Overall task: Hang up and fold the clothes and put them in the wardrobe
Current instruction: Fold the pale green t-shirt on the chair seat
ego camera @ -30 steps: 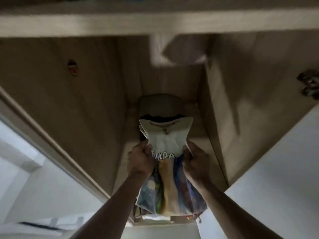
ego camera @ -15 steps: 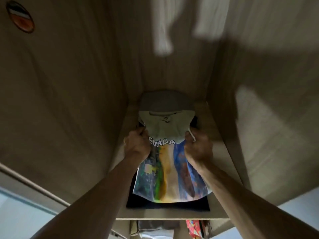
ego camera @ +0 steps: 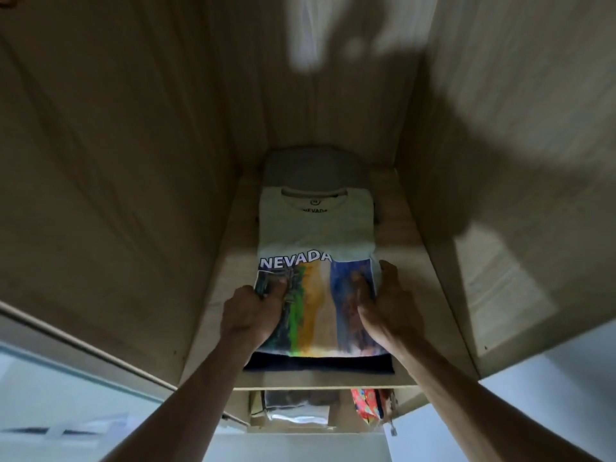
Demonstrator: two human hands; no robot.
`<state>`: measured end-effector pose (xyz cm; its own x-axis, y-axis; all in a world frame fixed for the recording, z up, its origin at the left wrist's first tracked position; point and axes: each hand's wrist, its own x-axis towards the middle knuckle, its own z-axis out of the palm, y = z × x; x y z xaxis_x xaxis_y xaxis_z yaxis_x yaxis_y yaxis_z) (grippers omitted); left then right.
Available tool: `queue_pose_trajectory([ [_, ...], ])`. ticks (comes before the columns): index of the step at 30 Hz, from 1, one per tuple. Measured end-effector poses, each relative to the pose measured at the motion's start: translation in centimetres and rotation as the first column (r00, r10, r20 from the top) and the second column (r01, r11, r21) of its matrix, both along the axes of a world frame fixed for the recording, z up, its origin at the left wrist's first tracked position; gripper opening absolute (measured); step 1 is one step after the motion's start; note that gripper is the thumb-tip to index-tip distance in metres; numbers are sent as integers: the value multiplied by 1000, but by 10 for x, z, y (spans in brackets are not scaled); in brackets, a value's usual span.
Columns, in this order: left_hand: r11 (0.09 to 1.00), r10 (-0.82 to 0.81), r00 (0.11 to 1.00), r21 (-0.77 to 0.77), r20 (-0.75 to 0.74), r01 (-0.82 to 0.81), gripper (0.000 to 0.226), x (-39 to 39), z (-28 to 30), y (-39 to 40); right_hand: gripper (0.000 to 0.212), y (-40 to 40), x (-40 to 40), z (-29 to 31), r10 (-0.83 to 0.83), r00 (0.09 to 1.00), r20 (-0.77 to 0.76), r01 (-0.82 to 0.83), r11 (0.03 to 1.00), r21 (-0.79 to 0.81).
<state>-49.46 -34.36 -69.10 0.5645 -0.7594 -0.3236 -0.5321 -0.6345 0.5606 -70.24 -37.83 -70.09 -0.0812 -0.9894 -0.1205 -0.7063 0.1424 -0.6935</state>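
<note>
A folded pale T-shirt (ego camera: 316, 228) with "NEVADA" and a colourful print lies flat on a wooden wardrobe shelf (ego camera: 411, 261), on top of a folded dark navy garment (ego camera: 320, 365). My left hand (ego camera: 250, 315) grips the shirt's left front edge, thumb on top of the print. My right hand (ego camera: 390, 308) holds the right front edge, thumb on the print and fingers along the side. A folded grey garment (ego camera: 313, 171) sits behind the shirt at the back of the shelf.
Wooden side walls (ego camera: 116, 195) close in the narrow compartment on both sides. The shelf below holds folded clothes (ego camera: 293, 408) and a bright red patterned item (ego camera: 366, 403). A strip of bare shelf shows to the right of the pile.
The shirt has gone from being held up to lying flat on the navy garment. Both hands slid back from the collar area to the front edges. The camera moved closer.
</note>
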Motion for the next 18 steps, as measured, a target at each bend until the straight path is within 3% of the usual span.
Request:
queue_pose_trajectory([
  [5,996,-26,996,-87,88,34,48,6,6,-2,44,2,-5,14,-67,998,4,67,993,-93],
  [10,996,-54,976,83,209,38,54,-3,-7,16,43,18,-10,0,59,956,-286,-58,998,12],
  [13,998,1,968,66,250,-18,55,-9,-4,17,43,22,-9,2,56,952,-301,-52,998,24],
  [18,998,-48,934,52,354,32,47,-17,-4,23,42,29,-7,2,109,935,-336,-96,994,54],
])
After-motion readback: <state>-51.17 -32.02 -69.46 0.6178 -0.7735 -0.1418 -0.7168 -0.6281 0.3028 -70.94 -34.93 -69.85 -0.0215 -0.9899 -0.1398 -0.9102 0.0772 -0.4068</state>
